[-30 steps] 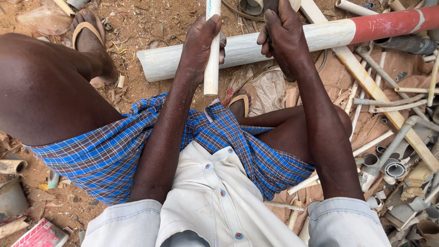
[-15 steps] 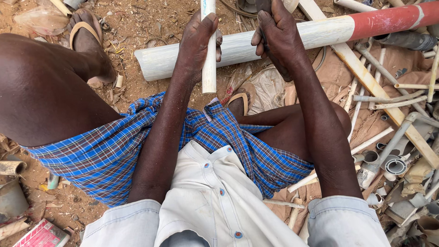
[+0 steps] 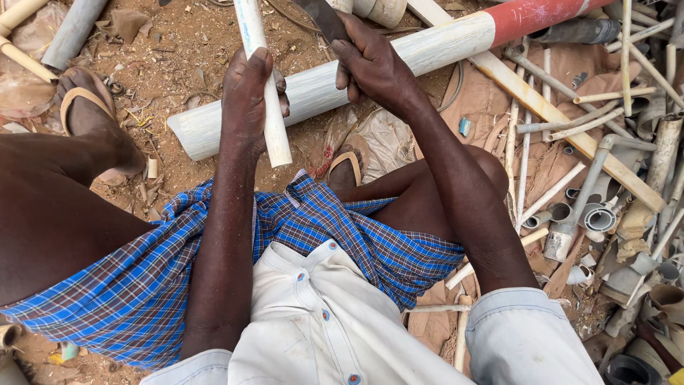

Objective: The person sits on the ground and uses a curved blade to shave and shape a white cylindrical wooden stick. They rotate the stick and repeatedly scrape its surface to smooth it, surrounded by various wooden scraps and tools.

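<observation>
My left hand (image 3: 249, 93) is closed around a thin white plastic pipe (image 3: 274, 135) that runs from the top edge down to just above my knees. My right hand (image 3: 370, 64) grips the handle of a dark flat blade (image 3: 320, 18) that points up and to the left, beside the thin pipe. Both hands are over a thick white pipe with a red end (image 3: 442, 46) lying crosswise on the dirt. The blade's tip is cut off by the top edge.
I sit on bare dirt in a blue checked cloth (image 3: 335, 235), sandalled feet (image 3: 89, 107) apart. A heap of cut pipe pieces and fittings (image 3: 598, 207) fills the right side. More pipes (image 3: 71, 32) lie at the top left.
The view has come closer to the hands. My right hand has lifted slightly and the dark blade now shows above it. My left hand keeps its hold on the thin pipe.
</observation>
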